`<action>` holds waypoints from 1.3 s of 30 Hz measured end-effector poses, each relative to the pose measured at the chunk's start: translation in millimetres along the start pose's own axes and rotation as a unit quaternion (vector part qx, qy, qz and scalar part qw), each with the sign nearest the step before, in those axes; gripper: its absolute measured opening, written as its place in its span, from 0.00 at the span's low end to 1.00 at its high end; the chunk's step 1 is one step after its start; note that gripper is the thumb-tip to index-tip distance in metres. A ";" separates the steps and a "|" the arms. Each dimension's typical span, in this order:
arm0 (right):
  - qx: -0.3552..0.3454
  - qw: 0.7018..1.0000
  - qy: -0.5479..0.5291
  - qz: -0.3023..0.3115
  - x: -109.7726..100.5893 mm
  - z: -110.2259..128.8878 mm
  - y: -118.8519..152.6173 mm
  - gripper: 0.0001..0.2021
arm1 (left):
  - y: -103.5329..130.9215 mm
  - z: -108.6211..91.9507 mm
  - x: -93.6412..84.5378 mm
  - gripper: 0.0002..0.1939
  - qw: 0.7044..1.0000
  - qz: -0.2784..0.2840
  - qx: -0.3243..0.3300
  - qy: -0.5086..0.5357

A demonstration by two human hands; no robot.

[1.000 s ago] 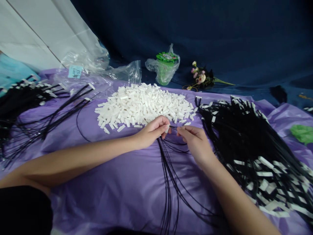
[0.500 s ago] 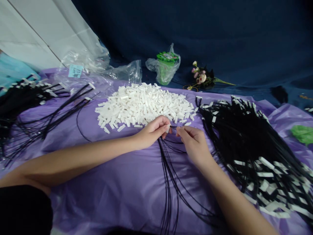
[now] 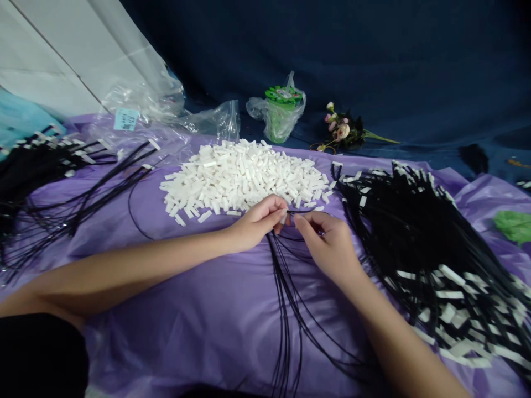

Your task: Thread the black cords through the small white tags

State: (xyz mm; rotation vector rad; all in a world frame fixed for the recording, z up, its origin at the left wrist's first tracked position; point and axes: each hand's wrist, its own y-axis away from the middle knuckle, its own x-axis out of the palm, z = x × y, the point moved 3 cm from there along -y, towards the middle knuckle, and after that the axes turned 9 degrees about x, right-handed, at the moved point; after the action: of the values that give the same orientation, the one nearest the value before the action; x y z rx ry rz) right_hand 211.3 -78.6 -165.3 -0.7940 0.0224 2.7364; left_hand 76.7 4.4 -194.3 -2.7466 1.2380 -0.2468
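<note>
My left hand (image 3: 263,221) pinches a small white piece (image 3: 284,218) just in front of the pile of white pieces (image 3: 244,174). Thin black cords (image 3: 284,298) hang from beneath that hand and spread over the purple cloth (image 3: 191,309). Close on its right, my right hand (image 3: 327,237) has thumb and forefinger pressed together on the black cords beside the white piece. The exact hold at the right fingertips is too small to make out.
Bundles of black cords with white ends lie at the left (image 3: 25,171) and right (image 3: 406,232). Behind the pile are a clear plastic bag (image 3: 207,121), a green cup (image 3: 280,116) and artificial flowers (image 3: 342,130). A green leaf-like item (image 3: 514,225) lies far right.
My right hand has moved slightly left, its fingertips now nearer the white piece. A cord now loops out above its fingers. My left hand has barely moved.
</note>
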 end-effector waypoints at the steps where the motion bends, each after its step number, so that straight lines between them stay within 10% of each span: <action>1: -0.028 0.999 0.028 -0.024 -5.6 2.0 1.2 0.11 | -0.3 0.7 -0.6 0.04 1.000 -0.012 -0.013 0.009; 6: -0.173 0.965 0.108 -0.163 -42.0 22.8 16.2 0.04 | -0.4 5.4 -3.7 0.05 0.993 -0.074 -0.069 0.059; 11: -0.104 0.960 0.106 0.236 -35.3 23.1 25.5 0.05 | -0.9 7.2 -4.5 0.04 0.991 -0.090 -0.071 0.070; 13: -0.067 0.943 0.157 0.287 -27.7 16.1 26.8 0.07 | -1.5 7.4 -4.8 0.03 0.990 -0.097 -0.068 0.076; 29: -0.008 0.952 0.172 0.251 9.4 4.8 20.8 0.04 | -1.6 7.4 -5.4 0.04 0.989 -0.102 -0.070 0.081; 39: 0.118 0.962 -0.026 0.244 -2.7 -6.1 13.8 0.11 | -1.2 6.2 -4.5 0.03 0.988 -0.106 -0.076 0.080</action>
State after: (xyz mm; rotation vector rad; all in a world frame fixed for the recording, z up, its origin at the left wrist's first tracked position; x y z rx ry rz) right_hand 212.8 -93.1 -169.9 -0.7221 0.5982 3.1221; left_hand 75.8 8.8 -200.6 -3.0462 1.0359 -0.4167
